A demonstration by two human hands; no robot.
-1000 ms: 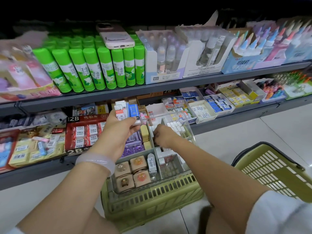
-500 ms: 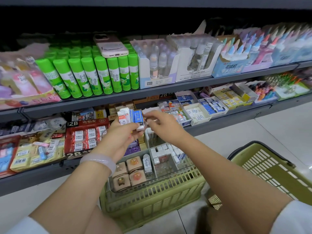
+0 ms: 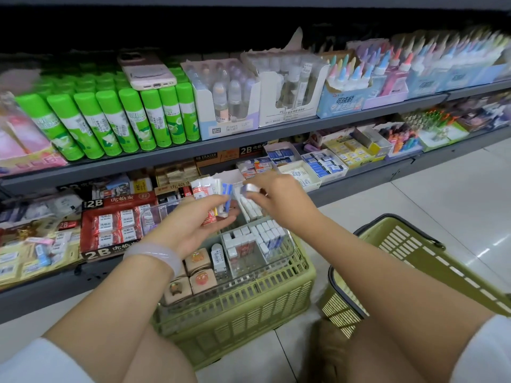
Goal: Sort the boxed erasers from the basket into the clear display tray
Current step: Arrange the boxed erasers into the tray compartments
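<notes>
The left hand (image 3: 190,225) grips a fanned bunch of boxed erasers (image 3: 211,196) above the far end of the clear display tray (image 3: 287,251), which rests on the green basket (image 3: 249,308). At 3 o'clock of the bunch, the right hand (image 3: 279,199) pinches a single eraser box (image 3: 249,187) between thumb and fingertips. A second basket (image 3: 423,261) stands at 3 o'clock of the tray.

A single wide-angle view from the person's head looks forward and steeply down, close over both forearms, onto a clear display tray (image 3: 279,254) resting on a green crate (image 3: 249,305). Stationery shelves (image 3: 249,142) fill the upper frame, bowed by the lens and somewhat blurred toward the right edge.
</notes>
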